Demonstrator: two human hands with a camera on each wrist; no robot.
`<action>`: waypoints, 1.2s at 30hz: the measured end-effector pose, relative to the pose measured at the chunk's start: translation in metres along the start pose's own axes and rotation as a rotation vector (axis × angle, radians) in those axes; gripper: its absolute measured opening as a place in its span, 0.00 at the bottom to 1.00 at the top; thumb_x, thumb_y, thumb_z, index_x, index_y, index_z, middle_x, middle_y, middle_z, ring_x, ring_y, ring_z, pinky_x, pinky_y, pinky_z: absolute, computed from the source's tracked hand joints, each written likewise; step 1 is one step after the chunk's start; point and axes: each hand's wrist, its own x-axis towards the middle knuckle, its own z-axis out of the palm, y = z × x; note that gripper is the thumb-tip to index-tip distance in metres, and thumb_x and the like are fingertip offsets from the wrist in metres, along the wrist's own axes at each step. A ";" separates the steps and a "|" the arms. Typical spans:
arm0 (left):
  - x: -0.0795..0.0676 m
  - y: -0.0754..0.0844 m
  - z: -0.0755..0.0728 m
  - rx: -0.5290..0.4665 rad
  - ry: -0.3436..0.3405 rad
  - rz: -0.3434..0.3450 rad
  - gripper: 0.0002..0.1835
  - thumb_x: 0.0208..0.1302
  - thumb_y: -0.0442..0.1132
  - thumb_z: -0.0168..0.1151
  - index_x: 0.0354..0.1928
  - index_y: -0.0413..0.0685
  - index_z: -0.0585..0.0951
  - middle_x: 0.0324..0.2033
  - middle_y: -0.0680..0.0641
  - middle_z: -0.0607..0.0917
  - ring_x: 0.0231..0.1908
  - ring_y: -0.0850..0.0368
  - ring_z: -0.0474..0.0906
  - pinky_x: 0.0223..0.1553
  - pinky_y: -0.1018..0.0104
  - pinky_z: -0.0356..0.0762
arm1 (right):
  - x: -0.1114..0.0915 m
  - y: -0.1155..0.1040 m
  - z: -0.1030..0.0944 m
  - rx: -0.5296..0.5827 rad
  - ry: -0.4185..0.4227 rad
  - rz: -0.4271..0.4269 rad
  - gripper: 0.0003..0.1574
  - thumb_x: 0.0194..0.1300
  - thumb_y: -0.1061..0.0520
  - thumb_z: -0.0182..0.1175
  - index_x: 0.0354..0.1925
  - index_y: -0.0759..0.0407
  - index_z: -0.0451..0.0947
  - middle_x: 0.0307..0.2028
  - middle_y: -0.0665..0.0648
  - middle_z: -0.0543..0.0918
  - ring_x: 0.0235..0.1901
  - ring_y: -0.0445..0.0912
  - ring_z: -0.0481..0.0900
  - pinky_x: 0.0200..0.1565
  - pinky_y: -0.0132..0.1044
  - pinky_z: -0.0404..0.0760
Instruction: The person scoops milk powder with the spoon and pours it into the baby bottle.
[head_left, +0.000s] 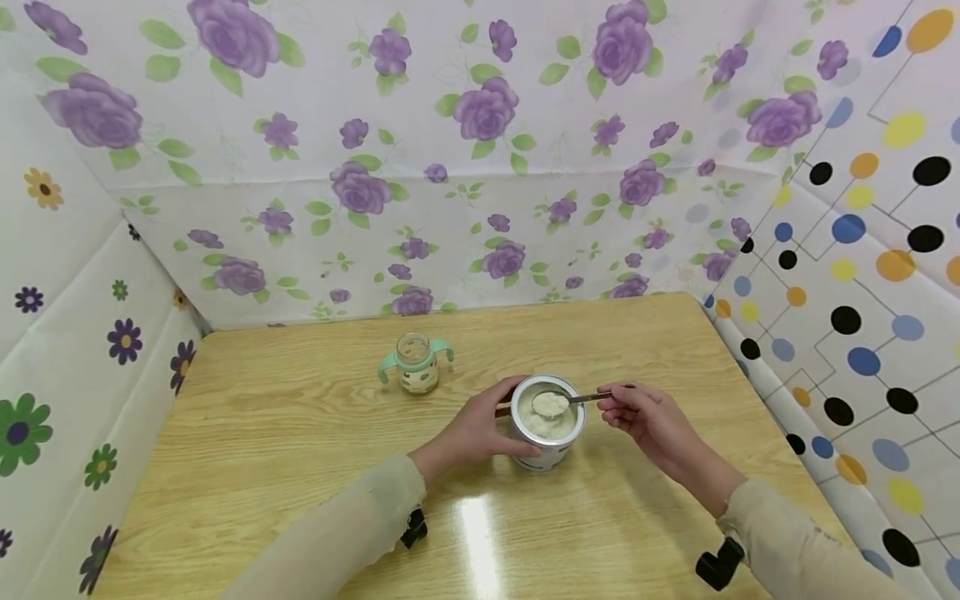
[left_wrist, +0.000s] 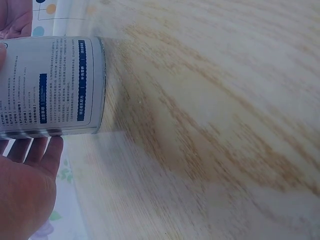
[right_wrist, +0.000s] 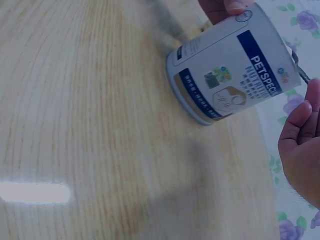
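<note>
A white can of pale powder (head_left: 543, 446) stands on the table, its top uncovered. My left hand (head_left: 476, 427) grips it from the left, fingers behind and thumb across the near side; in the left wrist view the hand (left_wrist: 27, 197) wraps the can (left_wrist: 55, 87). Between thumb and fingers my right hand (head_left: 654, 421) pinches the handle of a metal spoon (head_left: 592, 397). A heap of powder (head_left: 551, 405) fills the spoon's bowl, which is over the can's mouth. The right wrist view shows the can's printed label (right_wrist: 225, 75) and the curled right hand (right_wrist: 302, 142).
Behind and left of the can stands a small glass jar (head_left: 417, 367) with mint-green handles and an uncovered top. The wooden table (head_left: 300, 417) meets a flowered cloth wall (head_left: 450, 208) at the back. Patterned cloth walls also stand at both sides.
</note>
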 end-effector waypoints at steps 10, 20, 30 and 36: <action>-0.001 -0.002 0.000 -0.007 0.001 -0.002 0.58 0.50 0.43 0.90 0.82 0.58 0.65 0.73 0.57 0.75 0.72 0.57 0.72 0.71 0.60 0.74 | 0.004 -0.002 0.005 0.129 0.015 0.076 0.21 0.87 0.59 0.48 0.46 0.59 0.88 0.36 0.50 0.92 0.36 0.38 0.88 0.46 0.30 0.88; -0.001 -0.001 -0.001 -0.011 -0.002 -0.001 0.58 0.51 0.42 0.89 0.82 0.58 0.65 0.73 0.56 0.75 0.72 0.56 0.72 0.72 0.60 0.74 | 0.007 -0.002 0.008 0.149 0.032 0.089 0.24 0.88 0.60 0.45 0.44 0.59 0.89 0.34 0.50 0.92 0.34 0.37 0.88 0.44 0.29 0.87; -0.001 0.000 -0.001 -0.010 -0.006 -0.002 0.58 0.51 0.42 0.89 0.82 0.57 0.65 0.73 0.56 0.75 0.72 0.55 0.72 0.72 0.59 0.74 | 0.008 -0.002 0.010 0.143 0.033 0.094 0.24 0.87 0.61 0.45 0.43 0.58 0.89 0.34 0.50 0.92 0.35 0.37 0.88 0.44 0.29 0.87; -0.001 -0.001 0.000 -0.001 -0.005 -0.001 0.58 0.51 0.43 0.89 0.82 0.59 0.65 0.73 0.57 0.75 0.72 0.57 0.72 0.71 0.60 0.74 | 0.009 -0.004 0.011 0.159 0.034 0.090 0.25 0.88 0.61 0.45 0.44 0.59 0.89 0.34 0.50 0.92 0.35 0.38 0.88 0.44 0.29 0.87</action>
